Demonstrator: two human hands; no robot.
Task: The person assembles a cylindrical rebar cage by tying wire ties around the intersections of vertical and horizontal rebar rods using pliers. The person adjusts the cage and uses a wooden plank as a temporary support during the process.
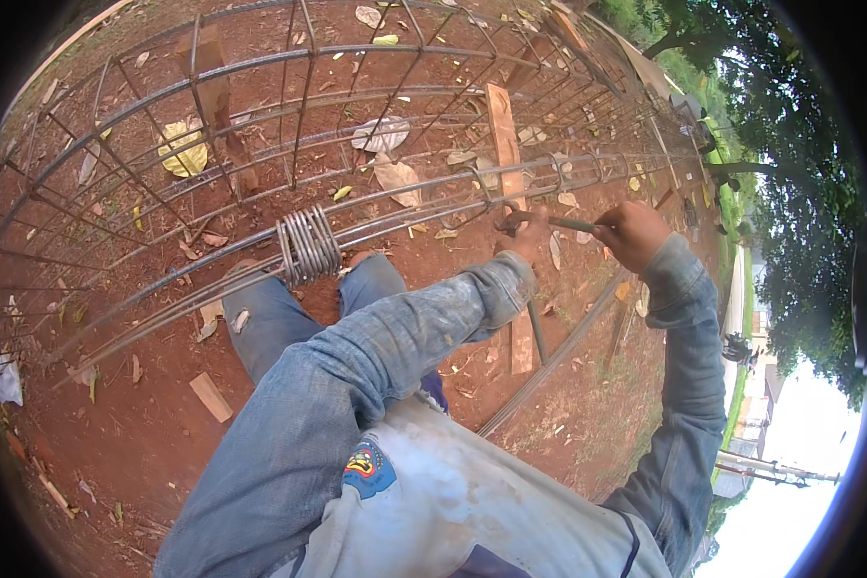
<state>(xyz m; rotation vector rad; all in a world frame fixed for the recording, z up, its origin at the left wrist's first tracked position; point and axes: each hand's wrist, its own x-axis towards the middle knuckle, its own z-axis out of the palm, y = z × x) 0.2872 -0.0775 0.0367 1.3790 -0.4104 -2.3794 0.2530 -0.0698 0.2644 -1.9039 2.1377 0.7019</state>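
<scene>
In front of me, my right hand (634, 236) is closed round the end of one handle of a pair of long-handled pincers (576, 224). My left hand (525, 239) is wrapped at the tool's head, partly hiding the jaws, right beside the steel bars (443, 204). The pincers' other handle slants down below the left hand, spread away from the first. Several stirrup rings sit spaced along these bars to the right. Further left, a tight bundle of stirrups (308, 248) hangs round the same bars, above my knees. Any tie wire at the jaws is too small to make out.
A long rebar cage (308, 53) curves across the far side. A wooden plank (503, 125) passes under the bars. More bars (559, 356) lie on the red soil at the right. Dry leaves and a wood scrap (211, 397) are scattered about; trees (790, 173) stand at the right.
</scene>
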